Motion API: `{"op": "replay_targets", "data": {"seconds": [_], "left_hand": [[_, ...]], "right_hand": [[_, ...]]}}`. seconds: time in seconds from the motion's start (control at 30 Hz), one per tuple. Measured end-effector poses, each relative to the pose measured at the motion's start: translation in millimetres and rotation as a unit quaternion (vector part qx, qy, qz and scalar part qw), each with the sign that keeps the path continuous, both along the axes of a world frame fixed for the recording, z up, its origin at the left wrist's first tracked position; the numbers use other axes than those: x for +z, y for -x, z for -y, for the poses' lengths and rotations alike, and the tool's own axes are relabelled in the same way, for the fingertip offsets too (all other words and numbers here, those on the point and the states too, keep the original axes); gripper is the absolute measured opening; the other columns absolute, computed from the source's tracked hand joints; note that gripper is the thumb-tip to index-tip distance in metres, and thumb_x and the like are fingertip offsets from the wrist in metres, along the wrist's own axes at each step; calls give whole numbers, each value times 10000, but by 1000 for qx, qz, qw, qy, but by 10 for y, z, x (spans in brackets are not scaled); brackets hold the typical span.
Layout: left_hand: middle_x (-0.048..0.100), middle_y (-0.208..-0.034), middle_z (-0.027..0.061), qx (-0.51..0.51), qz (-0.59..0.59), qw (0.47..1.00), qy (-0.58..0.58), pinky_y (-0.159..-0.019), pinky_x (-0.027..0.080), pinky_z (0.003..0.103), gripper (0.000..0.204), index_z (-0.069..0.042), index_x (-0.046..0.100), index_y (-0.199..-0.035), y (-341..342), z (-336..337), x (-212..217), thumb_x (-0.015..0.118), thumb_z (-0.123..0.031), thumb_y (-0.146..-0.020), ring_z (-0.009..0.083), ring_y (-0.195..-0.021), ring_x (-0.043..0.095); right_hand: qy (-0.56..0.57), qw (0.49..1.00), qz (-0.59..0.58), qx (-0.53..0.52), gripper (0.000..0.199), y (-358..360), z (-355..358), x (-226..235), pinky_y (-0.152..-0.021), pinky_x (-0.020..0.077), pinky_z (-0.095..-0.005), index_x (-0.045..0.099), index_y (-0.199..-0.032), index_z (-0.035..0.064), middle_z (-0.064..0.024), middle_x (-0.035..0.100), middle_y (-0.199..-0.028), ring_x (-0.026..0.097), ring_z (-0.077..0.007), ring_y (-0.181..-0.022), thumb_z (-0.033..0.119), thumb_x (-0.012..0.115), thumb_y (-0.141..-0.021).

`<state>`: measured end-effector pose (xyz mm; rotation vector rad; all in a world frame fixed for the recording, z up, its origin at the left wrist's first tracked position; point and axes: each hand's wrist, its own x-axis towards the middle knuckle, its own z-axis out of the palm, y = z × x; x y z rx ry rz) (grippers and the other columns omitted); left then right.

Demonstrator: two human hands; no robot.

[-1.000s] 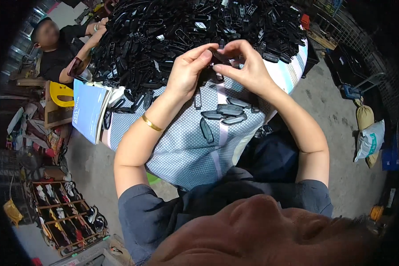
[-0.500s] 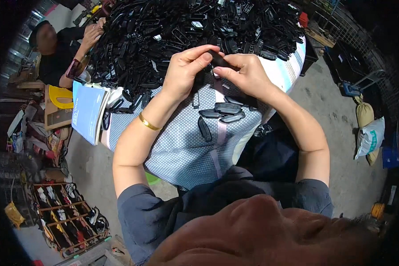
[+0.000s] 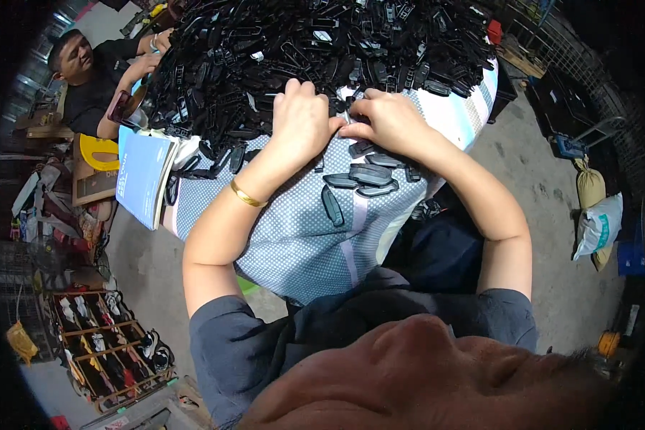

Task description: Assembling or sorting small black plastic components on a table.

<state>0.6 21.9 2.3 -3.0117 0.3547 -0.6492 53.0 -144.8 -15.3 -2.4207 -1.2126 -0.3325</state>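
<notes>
Fingertips are what I cannot see well here: both hands meet at the near edge of the pile of black plastic parts [image 3: 322, 50], and the small piece between them is mostly hidden. My left hand [image 3: 302, 122] is curled, knuckles up, fingers bent down onto the cloth [image 3: 294, 236] just in front of the pile. My right hand [image 3: 390, 122] is pressed against it, thumb and forefinger pinched together on a small black part [image 3: 357, 117]; I cannot make out its shape. A gold bangle [image 3: 248, 195] sits on the left wrist.

Just nearer to me than the pile, a few long black pieces [image 3: 365, 175] lie loose on the blue dotted cloth, one [image 3: 332, 206] lying apart from the rest. Left of the pile, a blue booklet [image 3: 145, 175] hangs over the table edge, and beyond it a yellow sign [image 3: 99, 152] lies flat. Far right of the pile, a white sack [image 3: 598, 226] leans on the floor beside a tan one [image 3: 590, 188]. Another person [image 3: 93, 79] sits at the pile's far left side, partly cut off.
</notes>
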Motion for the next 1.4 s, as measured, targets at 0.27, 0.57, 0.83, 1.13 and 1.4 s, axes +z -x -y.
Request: {"op": "replay_targets", "data": {"seconds": [0.27, 0.57, 0.83, 1.13, 1.4], "left_hand": [[579, -826, 131, -30, -19, 995, 96, -749, 460, 356, 196, -9, 662, -828, -1, -7, -42, 655, -148, -690, 293, -847, 521], [575, -761, 52, -65, -43, 925, 372, -617, 468, 268, 224, -3, 572, -847, -78, 34, 7, 713, -97, -700, 154, -666, 555], [618, -849, 45, -114, -231, 705, 661, -613, 476, 195, 347, 27, 573, -1111, -79, 51, -9, 653, -27, -777, 79, -686, 571], [650, -825, 53, -110, -149, 736, 651, -655, 493, 205, 298, 25, 628, -1039, -81, 57, -44, 681, -43, -754, 87, -696, 593], [663, -878, 79, -112, -155, 734, 651, -707, 497, 213, 306, 16, 633, -1043, -96, 22, -42, 688, -58, -751, 103, -765, 611]], "right_hand": [[-32, 997, -60, -36, 234, -172, 125, 25, -686, 500, -372, 638, -877, 15, -148, 635, -833, 616, -307, -762, 155, 610, -691], [-274, 887, -369, 42, 558, -216, 209, 75, -514, 380, -164, 406, -1318, 90, 29, 555, -779, 464, -20, -622, 42, 537, -778], [-400, 761, -505, 75, 482, -157, 185, 204, -487, 373, -181, 503, -1199, 60, 17, 526, -742, 464, -50, -574, 7, 568, -724], [-453, 661, -596, 41, 290, -89, 120, 184, -623, 539, -222, 541, -1102, -7, -82, 629, -890, 634, -134, -732, 86, 609, -836], [-407, 715, -568, 37, 254, -35, 93, 167, -554, 510, -197, 579, -1064, 15, -62, 636, -878, 638, -120, -689, 166, 600, -861]]}}
